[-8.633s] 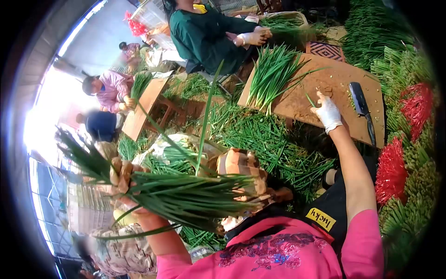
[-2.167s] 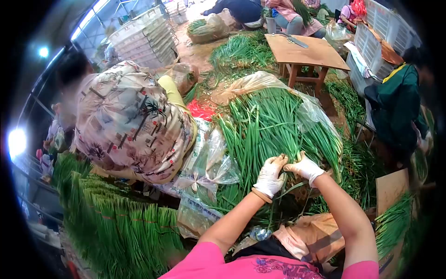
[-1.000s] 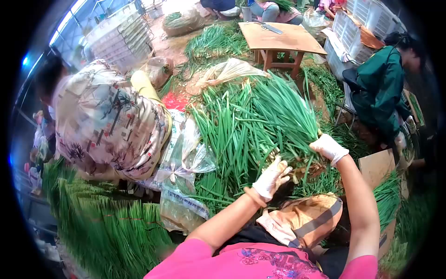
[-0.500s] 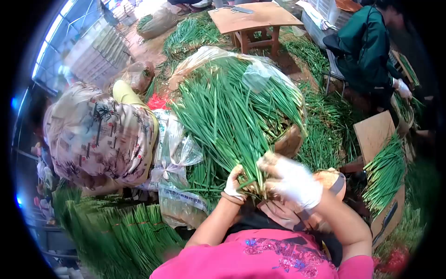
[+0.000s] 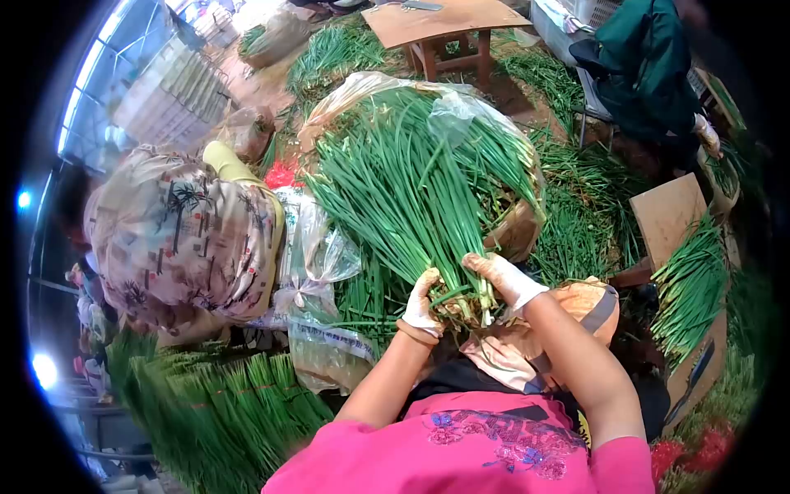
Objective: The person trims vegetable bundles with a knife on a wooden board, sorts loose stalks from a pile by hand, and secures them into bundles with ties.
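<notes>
Long green stalks [image 5: 395, 189] fan out over a plastic-lined heap in front of me, their pale root ends toward my lap. My left hand [image 5: 423, 306], in a white glove, is closed round the left side of the root ends. On their right side, my gloved right hand [image 5: 504, 280] has its fingers wrapped against the pale ends, thumb side up. The root ends stick out between both hands above the patterned cloth [image 5: 502, 358] on my lap. A clear plastic bag [image 5: 317, 255] lies left of the stalks.
A person in a patterned top [image 5: 185, 239] sits at the left; another in dark green [image 5: 642, 74] is at the upper right. A wooden table [image 5: 444, 25] stands ahead. Tied bundles [image 5: 239, 403] stand lower left. More stalks [image 5: 690, 288] lie on a board at right.
My right hand, blurred and raised beside the root ends before, now rests against them. The root ends are gathered between both hands. The view has shifted slightly.
</notes>
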{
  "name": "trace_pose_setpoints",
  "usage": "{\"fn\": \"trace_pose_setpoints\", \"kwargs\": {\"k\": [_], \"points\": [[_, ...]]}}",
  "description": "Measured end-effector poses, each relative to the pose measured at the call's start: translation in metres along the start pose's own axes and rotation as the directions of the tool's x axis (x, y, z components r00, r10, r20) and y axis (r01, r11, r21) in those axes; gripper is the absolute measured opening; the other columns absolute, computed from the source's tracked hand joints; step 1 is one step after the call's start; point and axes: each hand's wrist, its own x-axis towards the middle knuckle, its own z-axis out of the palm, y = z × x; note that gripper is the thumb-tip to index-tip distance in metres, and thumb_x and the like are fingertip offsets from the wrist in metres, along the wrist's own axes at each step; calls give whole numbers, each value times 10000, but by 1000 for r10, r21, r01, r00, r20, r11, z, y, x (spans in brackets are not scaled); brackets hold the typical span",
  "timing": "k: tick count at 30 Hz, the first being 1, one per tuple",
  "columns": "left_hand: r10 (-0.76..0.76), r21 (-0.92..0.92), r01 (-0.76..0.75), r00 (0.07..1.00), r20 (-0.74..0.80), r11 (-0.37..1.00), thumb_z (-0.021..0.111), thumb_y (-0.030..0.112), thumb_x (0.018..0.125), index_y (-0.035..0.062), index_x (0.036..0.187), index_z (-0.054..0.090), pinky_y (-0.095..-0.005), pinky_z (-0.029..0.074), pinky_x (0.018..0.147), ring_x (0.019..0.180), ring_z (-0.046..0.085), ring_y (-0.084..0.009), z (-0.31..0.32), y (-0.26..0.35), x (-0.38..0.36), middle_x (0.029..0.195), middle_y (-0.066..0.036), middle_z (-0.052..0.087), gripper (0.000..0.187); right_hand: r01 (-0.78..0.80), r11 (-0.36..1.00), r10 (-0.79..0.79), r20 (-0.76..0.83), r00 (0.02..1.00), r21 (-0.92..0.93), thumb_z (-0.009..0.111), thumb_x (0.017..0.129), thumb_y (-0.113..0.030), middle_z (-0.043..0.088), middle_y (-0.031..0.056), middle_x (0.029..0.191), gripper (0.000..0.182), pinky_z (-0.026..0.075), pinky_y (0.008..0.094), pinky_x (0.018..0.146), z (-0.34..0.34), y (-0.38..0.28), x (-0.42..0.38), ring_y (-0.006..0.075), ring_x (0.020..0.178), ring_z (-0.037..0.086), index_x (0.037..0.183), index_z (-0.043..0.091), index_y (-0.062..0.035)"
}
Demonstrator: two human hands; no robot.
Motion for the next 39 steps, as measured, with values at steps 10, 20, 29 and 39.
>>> {"fn": "trace_pose_setpoints", "kwargs": {"k": [10,20,29,39], "points": [[-51,21,53,997,-58,998,604,219,800,26,1159,544,-471,546,766,960,622,-326,-3,6,1,1050,-142,637,412,-60,980,43,-90,995,-192,718,630,-82,622,93,834,376,499,302,656,-53,-58,-3,173,730,596,969,600,33],[-31,-42,25,989,-148,999,619,193,787,73,1009,593,-469,549,692,777,646,-292,19,-20,42,910,-105,663,254,-3,983,-19,-121,992,-183,727,635,-111,644,54,824,322,457,279,740,-61,9,22,143,756,582,914,642,25],[26,-89,-40,988,-153,995,602,256,820,116,959,578,-476,532,567,672,609,-312,39,-44,91,827,-132,635,199,102,917,-204,-234,951,-385,681,660,-113,584,-4,809,336,438,233,650,-123,-136,-142,69,708,514,964,599,5],[109,380,-129,991,75,916,533,414,906,138,1306,413,-485,319,1006,1166,479,-223,14,-16,30,1305,-52,493,501,193,956,-259,-331,907,-220,722,633,-109,604,7,892,516,480,253,688,-156,-99,-225,102,763,572,1111,564,2]]}}
